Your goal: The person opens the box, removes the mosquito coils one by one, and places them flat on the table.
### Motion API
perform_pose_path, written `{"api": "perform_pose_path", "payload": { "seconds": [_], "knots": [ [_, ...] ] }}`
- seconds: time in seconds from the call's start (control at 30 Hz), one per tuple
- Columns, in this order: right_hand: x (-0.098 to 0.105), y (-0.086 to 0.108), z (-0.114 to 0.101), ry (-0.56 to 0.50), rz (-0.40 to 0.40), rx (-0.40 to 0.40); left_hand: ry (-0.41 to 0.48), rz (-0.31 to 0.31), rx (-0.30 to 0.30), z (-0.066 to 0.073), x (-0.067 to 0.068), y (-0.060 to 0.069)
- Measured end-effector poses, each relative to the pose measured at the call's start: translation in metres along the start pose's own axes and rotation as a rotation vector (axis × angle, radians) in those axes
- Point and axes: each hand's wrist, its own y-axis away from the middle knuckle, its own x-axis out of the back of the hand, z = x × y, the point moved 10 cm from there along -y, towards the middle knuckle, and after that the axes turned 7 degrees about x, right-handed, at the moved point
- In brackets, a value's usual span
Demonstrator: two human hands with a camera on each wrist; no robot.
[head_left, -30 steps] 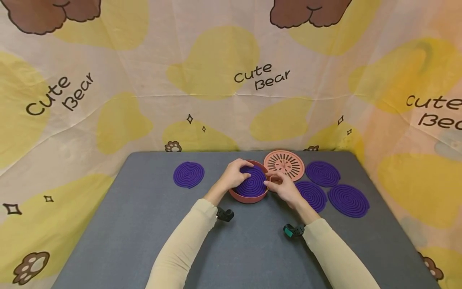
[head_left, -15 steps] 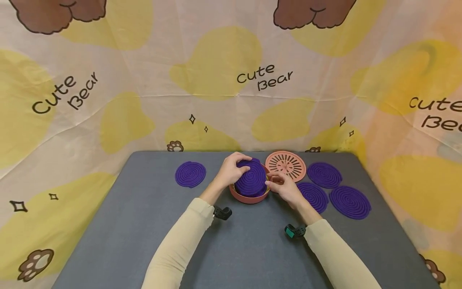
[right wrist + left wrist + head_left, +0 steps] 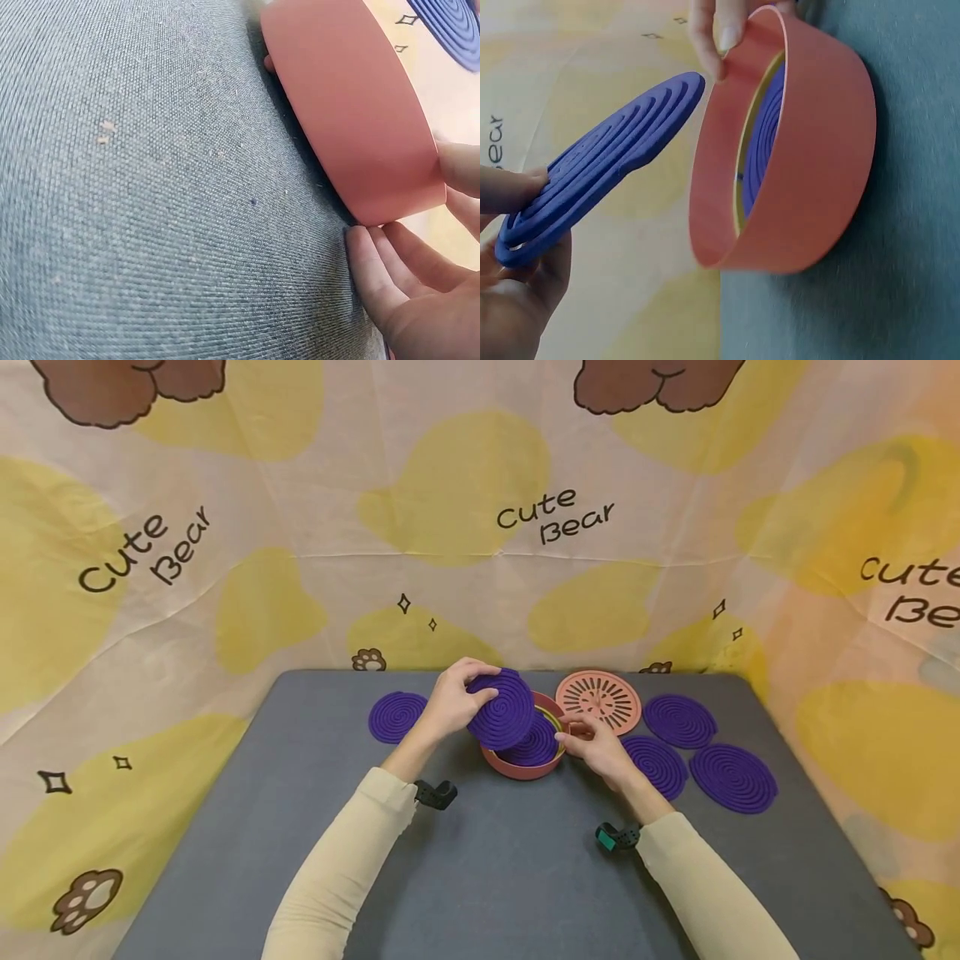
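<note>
My left hand pinches a purple mosquito coil by its left edge, thumb on the upper face. It is tilted, raised over the left side of a round pink coil box. In the left wrist view the held coil is apart from the box. Another purple coil lies inside, within a yellow ring. My right hand grips the box's right side, thumb at the rim; in the right wrist view its fingertips touch the wall low down.
A pink slotted lid lies behind my right hand. Three purple coils lie flat at the right of the grey table. One more coil lies left, partly behind my left hand. A printed cloth hangs behind the table.
My left hand has lifted the coil out of the box and moved it up and left, uncovering the coil and yellow ring inside. My right hand has stayed on the box.
</note>
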Motion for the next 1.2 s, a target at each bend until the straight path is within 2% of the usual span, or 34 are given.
{"api": "perform_pose_path", "payload": {
  "seconds": [0.3,0.5,0.8,0.97,1.2],
  "knots": [
    [0.001,0.000,-0.001,0.006,-0.004,0.012,0.025,0.050,0.035,-0.011,0.034,0.012],
    [0.002,0.002,0.000,0.012,-0.002,0.011,0.035,0.088,0.055,-0.025,0.055,0.022],
    [0.002,0.002,-0.003,0.006,-0.014,-0.001,-0.032,0.133,0.120,-0.054,0.092,0.041],
    [0.002,0.002,-0.001,0.000,-0.015,-0.010,-0.041,0.160,0.173,-0.075,0.113,0.056],
    [-0.001,0.002,-0.003,-0.003,-0.016,-0.001,-0.067,0.240,0.228,-0.102,0.147,0.078]
  ]
}}
